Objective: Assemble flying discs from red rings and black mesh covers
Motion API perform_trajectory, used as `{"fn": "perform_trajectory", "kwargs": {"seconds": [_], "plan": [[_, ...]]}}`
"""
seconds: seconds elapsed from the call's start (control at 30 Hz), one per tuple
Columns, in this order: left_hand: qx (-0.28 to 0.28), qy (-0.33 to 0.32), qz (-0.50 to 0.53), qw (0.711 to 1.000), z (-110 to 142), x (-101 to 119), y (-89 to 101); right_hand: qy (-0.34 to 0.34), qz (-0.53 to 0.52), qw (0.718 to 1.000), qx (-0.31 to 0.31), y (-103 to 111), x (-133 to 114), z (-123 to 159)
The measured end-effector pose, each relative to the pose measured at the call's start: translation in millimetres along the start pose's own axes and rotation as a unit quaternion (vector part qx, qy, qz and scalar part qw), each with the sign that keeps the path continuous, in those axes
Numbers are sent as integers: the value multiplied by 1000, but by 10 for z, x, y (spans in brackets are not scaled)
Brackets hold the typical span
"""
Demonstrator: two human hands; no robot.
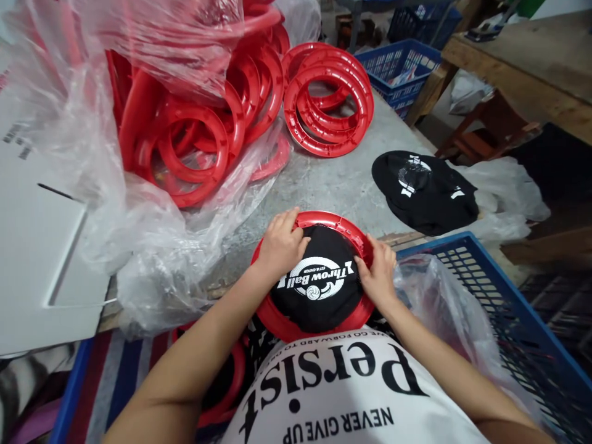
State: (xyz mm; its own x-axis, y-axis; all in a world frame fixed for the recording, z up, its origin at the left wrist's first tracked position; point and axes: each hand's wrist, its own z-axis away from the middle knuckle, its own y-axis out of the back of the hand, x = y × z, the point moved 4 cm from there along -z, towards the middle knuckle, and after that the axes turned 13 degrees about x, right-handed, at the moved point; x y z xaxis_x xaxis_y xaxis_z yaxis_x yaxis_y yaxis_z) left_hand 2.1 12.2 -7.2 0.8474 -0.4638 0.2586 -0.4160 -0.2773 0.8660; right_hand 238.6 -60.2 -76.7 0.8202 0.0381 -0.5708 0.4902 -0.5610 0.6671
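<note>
A red plastic ring (280,324) rests against my body at the table's near edge. Inside it lies a round black fabric piece (324,243) printed in white with "Throw Ball". My left hand (280,243) grips the ring's far left rim, its thumb on the black fabric. On the right rim, my right hand (379,271) is closed around the edge, thumb likewise pressing the fabric. Further right on the table lie several flat black printed fabric pieces (425,191), apart from both hands.
Red rings (330,111) lie stacked at the table's back. Clear plastic bags (185,49) cover more red rings at the left, beside a white carton (37,246). A blue crate (518,327) stands close on my right, and another blue crate (402,68) is behind the table.
</note>
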Motion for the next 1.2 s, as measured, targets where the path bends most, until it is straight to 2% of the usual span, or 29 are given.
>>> {"fn": "perform_trajectory", "kwargs": {"seconds": [0.17,0.27,0.4,0.53,0.67,0.77,0.83,0.9,0.97,1.1,1.2], "plan": [[-17,47,-55,997,-18,90,92,-6,-65,997,45,101,9,35],[-27,98,-14,995,-69,61,100,-21,-94,994,45,112,2,112],[-13,171,70,983,-103,52,95,-36,-106,993,25,115,56,196],[-8,230,123,966,-96,90,5,-17,-76,997,4,141,41,9],[4,222,108,969,-101,147,-114,39,-117,992,-30,51,-227,-472],[9,207,96,974,-97,160,-154,63,-172,980,-74,-168,-445,-835],[7,193,93,977,-92,159,-157,58,-204,970,-122,-362,-528,-983],[7,183,91,979,-86,155,-158,40,-227,958,-171,-531,-555,-1032],[12,180,87,980,-78,148,-167,31,-228,954,-190,-618,-551,-1011],[43,167,81,982,-43,139,-198,50,-222,959,-169,-575,-552,-925],[73,134,75,985,7,129,-209,55,-208,961,-174,-532,-568,-899]]}}
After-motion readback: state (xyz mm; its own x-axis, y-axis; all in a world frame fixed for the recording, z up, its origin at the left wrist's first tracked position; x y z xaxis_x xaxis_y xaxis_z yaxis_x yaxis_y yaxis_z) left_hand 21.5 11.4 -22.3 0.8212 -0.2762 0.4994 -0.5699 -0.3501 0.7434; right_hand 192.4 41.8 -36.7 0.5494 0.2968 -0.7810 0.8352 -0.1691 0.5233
